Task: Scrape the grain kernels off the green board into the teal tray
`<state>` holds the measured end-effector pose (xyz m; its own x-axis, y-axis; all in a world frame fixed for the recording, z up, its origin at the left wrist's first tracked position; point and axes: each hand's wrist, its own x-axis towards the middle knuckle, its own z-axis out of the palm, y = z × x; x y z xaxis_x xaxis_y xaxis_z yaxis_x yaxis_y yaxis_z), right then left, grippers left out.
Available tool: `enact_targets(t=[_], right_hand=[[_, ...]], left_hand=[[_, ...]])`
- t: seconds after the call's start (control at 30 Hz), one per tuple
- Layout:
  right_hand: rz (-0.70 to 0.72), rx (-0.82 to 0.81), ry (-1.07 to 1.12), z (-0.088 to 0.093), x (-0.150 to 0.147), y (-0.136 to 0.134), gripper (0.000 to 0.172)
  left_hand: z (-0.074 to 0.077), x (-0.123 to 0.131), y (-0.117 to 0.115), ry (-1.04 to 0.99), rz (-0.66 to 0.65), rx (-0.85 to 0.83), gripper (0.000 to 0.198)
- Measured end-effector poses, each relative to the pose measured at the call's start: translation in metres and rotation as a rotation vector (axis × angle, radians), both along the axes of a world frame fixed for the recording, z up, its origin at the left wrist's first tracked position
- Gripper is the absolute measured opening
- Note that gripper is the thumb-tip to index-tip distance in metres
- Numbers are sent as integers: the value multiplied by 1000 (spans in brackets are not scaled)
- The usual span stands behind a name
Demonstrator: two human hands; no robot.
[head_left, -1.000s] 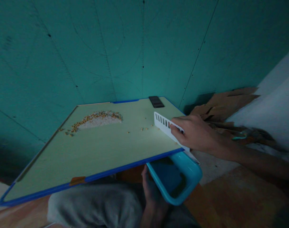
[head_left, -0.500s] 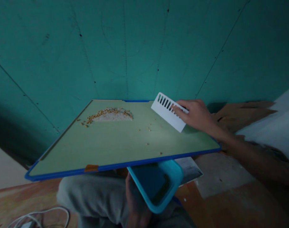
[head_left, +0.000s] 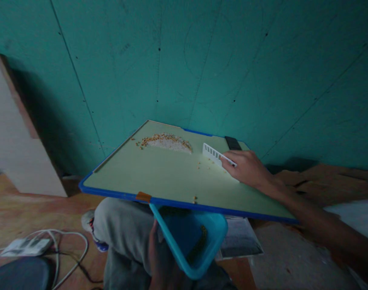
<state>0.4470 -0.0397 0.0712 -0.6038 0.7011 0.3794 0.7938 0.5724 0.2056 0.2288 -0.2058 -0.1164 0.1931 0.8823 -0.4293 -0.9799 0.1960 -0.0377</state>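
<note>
My right hand (head_left: pixel 247 167) grips a white slotted plastic scraper (head_left: pixel 216 154), whose lower edge stands on a pale green board (head_left: pixel 135 173) with blue edging. Left of the scraper lies a curved pile of grains (head_left: pixel 168 143), golden along the far side and whitish in front. A few loose golden grains (head_left: pixel 195 199) are scattered near the scraper and the front edge. Below that edge my left hand (head_left: pixel 158 249) holds a tilted blue plastic tub (head_left: pixel 190 268), its fingers partly hidden. Small greenish grains (head_left: pixel 199 243) lie inside the tub.
A green wall (head_left: pixel 135 72) rises behind the board. My grey-trousered knee (head_left: pixel 120 225) is under the front edge. At lower left are a power strip (head_left: pixel 27 246) and white cable (head_left: pixel 84 245). Brown cardboard (head_left: pixel 319 177) lies at right. A dark bar (head_left: pixel 233 143) rests at the board's back.
My right hand has lowered the scraper from a raised, tilted hold onto the board. The view has turned left, so the board appears further right. The tub stays below the front edge.
</note>
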Motion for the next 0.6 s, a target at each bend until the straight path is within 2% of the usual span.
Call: enact_targets(t=[0.07, 0.1, 0.23, 0.47, 0.6], right_hand=[[87, 12, 5, 0, -10, -10, 35], [127, 22, 4, 0, -15, -15, 35], [263, 51, 5, 1, -33, -29, 33], [436, 45, 78, 1, -59, -47, 30], [517, 18, 107, 2, -73, -59, 27]], left_hand=[[12, 5, 1, -51, -76, -35, 54], [16, 7, 2, -52, -66, -50, 58], [22, 8, 4, -61, -44, 53, 50], [12, -2, 7, -25, 5, 36, 47], [-4, -15, 8, 14, 140, -3, 35]])
